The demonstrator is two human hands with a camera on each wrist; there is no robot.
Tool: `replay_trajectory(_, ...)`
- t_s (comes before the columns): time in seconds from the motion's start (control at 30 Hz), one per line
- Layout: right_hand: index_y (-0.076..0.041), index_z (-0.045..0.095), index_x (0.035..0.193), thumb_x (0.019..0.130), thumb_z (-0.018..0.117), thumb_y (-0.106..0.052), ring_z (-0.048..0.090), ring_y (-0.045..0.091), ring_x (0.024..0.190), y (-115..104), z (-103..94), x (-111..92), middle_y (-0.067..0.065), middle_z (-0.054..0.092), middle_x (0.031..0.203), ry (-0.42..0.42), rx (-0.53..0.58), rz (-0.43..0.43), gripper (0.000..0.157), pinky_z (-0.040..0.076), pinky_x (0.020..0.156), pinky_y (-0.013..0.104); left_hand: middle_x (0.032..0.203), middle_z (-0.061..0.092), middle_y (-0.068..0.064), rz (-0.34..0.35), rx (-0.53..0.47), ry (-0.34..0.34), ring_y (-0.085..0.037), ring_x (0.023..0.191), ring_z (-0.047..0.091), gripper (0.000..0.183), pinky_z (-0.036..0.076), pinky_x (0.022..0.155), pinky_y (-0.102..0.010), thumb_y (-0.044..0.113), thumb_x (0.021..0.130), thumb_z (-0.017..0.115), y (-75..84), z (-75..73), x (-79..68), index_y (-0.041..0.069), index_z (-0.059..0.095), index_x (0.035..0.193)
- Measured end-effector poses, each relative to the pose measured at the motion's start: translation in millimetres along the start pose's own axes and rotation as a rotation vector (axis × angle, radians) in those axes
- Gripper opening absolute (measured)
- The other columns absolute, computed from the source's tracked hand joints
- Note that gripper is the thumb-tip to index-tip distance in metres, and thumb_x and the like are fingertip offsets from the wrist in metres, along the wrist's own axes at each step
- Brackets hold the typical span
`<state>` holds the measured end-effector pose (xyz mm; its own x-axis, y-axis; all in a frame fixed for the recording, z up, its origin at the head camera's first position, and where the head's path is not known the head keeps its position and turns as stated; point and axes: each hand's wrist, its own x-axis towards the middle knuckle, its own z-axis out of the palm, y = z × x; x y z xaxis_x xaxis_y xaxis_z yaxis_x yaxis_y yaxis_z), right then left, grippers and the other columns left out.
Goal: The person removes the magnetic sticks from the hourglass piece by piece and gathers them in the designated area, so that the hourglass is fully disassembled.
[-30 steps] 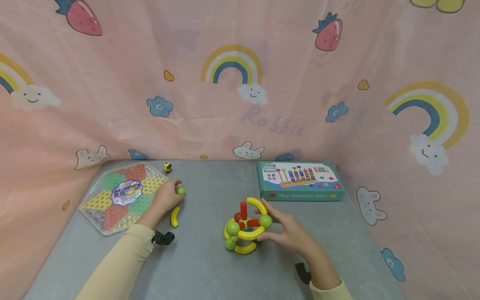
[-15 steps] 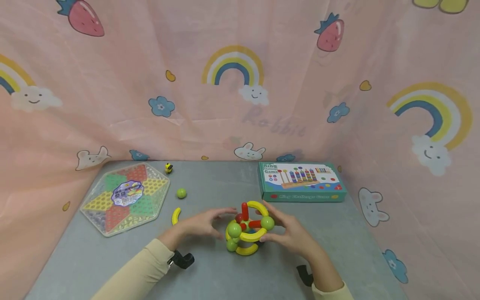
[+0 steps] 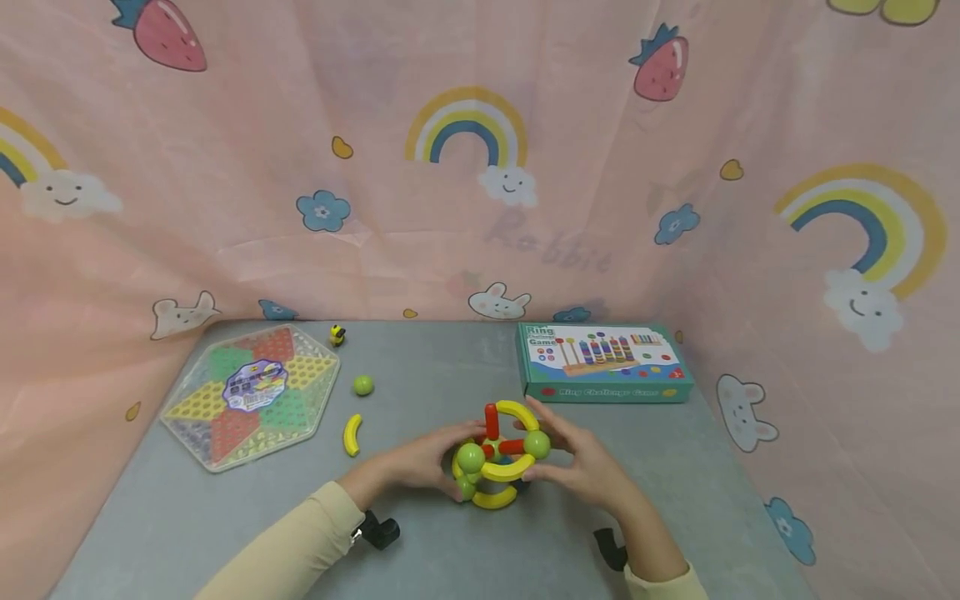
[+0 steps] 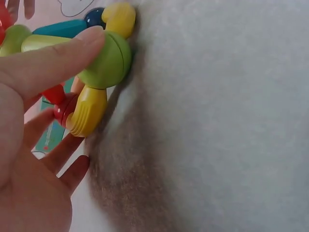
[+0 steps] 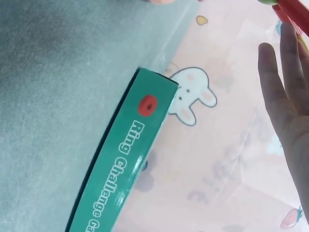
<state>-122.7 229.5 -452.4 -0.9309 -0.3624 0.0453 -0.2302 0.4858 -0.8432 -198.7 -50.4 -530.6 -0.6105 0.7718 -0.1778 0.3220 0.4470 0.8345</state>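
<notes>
A construction toy of green balls, yellow curved pieces and red sticks (image 3: pixel 506 472) stands on the table in front of me, between both hands. My left hand (image 3: pixel 420 458) grips its left side. In the left wrist view the thumb lies on a green ball (image 4: pixel 108 60), with the other fingers behind a yellow curved piece (image 4: pixel 91 108) and a red ball (image 4: pixel 65 110). On the other side my right hand (image 3: pixel 581 458) holds the toy by thumb and fingers near a green ball (image 3: pixel 537 444). The right wrist view catches only part of the right hand (image 5: pixel 289 101) and a red stick (image 5: pixel 295 14).
A loose green ball (image 3: pixel 363 385) and a yellow curved piece (image 3: pixel 352 435) lie left of the toy. Farther left is a hexagonal star-pattern game board (image 3: pixel 300 421); a small bee figure (image 3: pixel 337 335) is behind. A green Ring Challenge Game box (image 3: pixel 606 392) sits back right.
My left hand has come away from the loose green ball, moved right and taken hold of the toy's left side. The right hand has stayed on the toy.
</notes>
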Motion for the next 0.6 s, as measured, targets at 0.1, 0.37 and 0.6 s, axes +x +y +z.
replay_trajectory(0.1,-0.029,0.033,0.158,0.085,0.081,-0.029,0.066,0.028,0.120,1,-2.0,1,0.011,0.064,0.137,0.006,0.004,0.003,0.088,0.050,0.101,0.056,0.163,0.033,0.002,0.014,0.016,0.034,-0.022,0.149,0.032,0.096,0.029,0.120,-0.050,0.019,0.073,0.092,0.4,2.3,0.4,0.024,0.041,0.154)
replay_trajectory(0.37,-0.024,0.037,0.157,0.084,0.081,-0.020,0.069,0.024,0.109,7,-3.5,4,0.015,0.066,0.127,0.033,0.123,0.016,0.085,0.058,0.090,0.036,0.160,0.035,-0.001,0.002,0.094,0.138,-0.025,0.145,0.036,0.096,0.035,0.117,-0.049,0.028,0.072,0.093,3.9,11.2,-5.2,0.021,0.041,0.152)
replay_trajectory(0.6,-0.016,0.043,0.151,0.087,0.079,-0.015,0.068,0.028,0.110,13,4.8,4,0.021,0.058,0.137,0.084,0.213,0.038,0.073,0.057,0.086,0.026,0.155,0.039,-0.001,0.007,0.133,0.243,-0.025,0.141,0.041,0.097,0.039,0.114,-0.049,0.031,0.070,0.094,6.2,22.6,-10.2,0.017,0.041,0.151)
